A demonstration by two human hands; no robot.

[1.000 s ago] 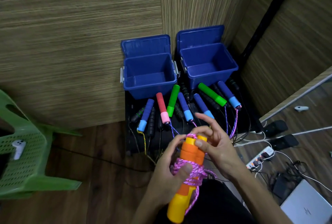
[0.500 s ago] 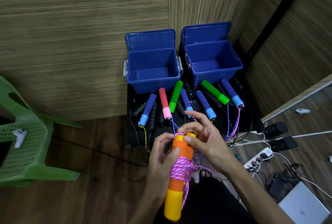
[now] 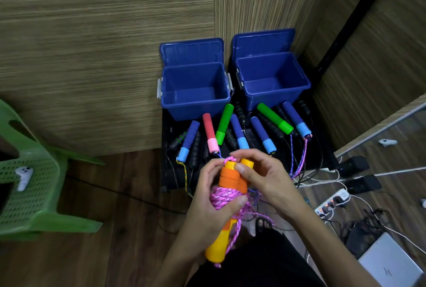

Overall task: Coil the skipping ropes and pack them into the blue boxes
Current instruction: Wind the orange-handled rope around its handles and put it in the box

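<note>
Pink skipping rope (image 3: pixel 224 196), wound around its 2 orange handles (image 3: pixel 232 177), sits near the camera in our left hand (image 3: pixel 213 206), thumb pressed on the coil. Our right hand (image 3: pixel 265 176) pinches the handle tops. Beyond, 2 open blue boxes (image 3: pixel 196 107) stand side by side.

Black mat (image 3: pixel 322 148) on wood floor (image 3: pixel 115 252): 2 blue boxes (image 3: pixel 196 107), loose rope handles (image 3: pixel 274 118).

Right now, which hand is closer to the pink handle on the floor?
Left. The left hand sits just below the pink handle; the right hand is lower and further right.
</note>
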